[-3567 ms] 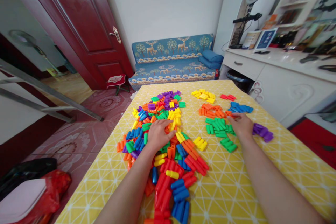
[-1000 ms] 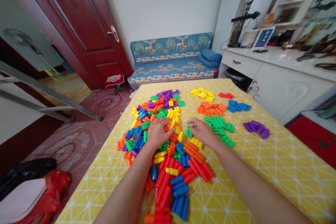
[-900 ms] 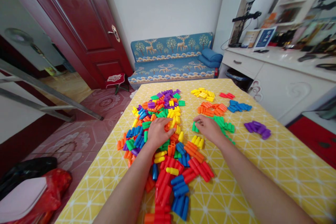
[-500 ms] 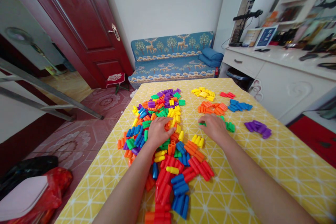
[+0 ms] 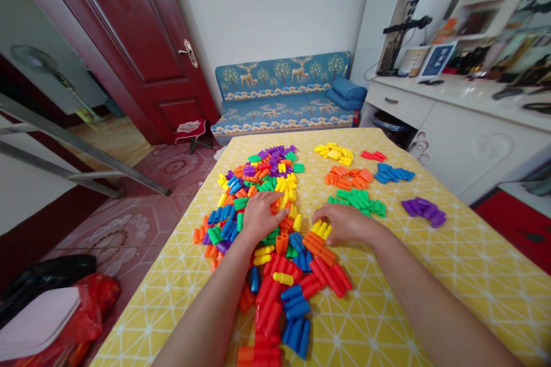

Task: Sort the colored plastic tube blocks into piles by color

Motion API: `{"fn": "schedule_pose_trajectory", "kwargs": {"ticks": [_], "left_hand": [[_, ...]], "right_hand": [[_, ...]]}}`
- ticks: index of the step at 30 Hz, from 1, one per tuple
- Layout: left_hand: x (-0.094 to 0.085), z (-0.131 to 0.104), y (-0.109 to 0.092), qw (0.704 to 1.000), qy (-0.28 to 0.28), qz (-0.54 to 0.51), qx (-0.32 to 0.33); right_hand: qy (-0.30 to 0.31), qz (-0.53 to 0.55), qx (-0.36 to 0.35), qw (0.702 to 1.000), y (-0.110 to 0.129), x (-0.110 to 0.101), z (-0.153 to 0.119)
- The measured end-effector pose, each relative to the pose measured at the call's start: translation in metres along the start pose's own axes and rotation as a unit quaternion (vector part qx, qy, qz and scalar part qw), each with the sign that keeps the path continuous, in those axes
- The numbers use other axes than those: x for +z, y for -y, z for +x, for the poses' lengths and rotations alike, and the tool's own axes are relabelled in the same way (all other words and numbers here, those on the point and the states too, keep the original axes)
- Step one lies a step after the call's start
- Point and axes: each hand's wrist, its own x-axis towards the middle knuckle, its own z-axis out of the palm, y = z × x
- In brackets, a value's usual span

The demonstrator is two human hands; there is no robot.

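My left hand (image 5: 260, 217) lies on the mixed pile of plastic toy blocks (image 5: 228, 214). Its thumb and forefinger are apart, with orange and yellow pieces beside them and nothing visibly held. At the pile's right edge, my right hand (image 5: 346, 223) has its fingers closed on a yellow toy block (image 5: 321, 230) made of joined tubes. That block touches orange blocks (image 5: 317, 246) just in front of it. Beyond my right hand are sorted groups: green blocks (image 5: 359, 200), orange blocks (image 5: 348, 176) and yellow blocks (image 5: 334, 153).
Blue blocks (image 5: 392, 172), red blocks (image 5: 373, 155) and purple blocks (image 5: 425, 211) lie farther right on the yellow tablecloth (image 5: 430, 275). A blue patterned sofa (image 5: 279, 109) stands behind the table, with a white cabinet (image 5: 469, 132) at the right.
My right hand has come back from the green group toward me and taken hold of the yellow block, which has shifted slightly. My left hand is nearly still.
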Motion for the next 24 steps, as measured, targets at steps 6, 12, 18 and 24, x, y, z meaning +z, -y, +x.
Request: {"fn": "schedule_pose_trajectory", "kwargs": {"ticks": [6, 12, 18, 24], "left_hand": [[-0.001, 0.000, 0.000, 1.000, 0.001, -0.003, -0.003], [0.000, 0.000, 0.000, 1.000, 0.003, -0.010, -0.007], [0.001, 0.000, 0.001, 1.000, 0.004, -0.010, -0.006], [0.000, 0.000, 0.001, 1.000, 0.008, -0.010, -0.011]], "right_hand": [[-0.041, 0.012, 0.050, 0.998, -0.001, 0.005, 0.006], [-0.119, 0.111, 0.031, 0.986, -0.008, 0.010, 0.019], [-0.246, 0.206, 0.110, 0.941, -0.023, 0.010, 0.054], [-0.356, 0.089, 0.144, 0.919, -0.018, 0.019, 0.070]]}}
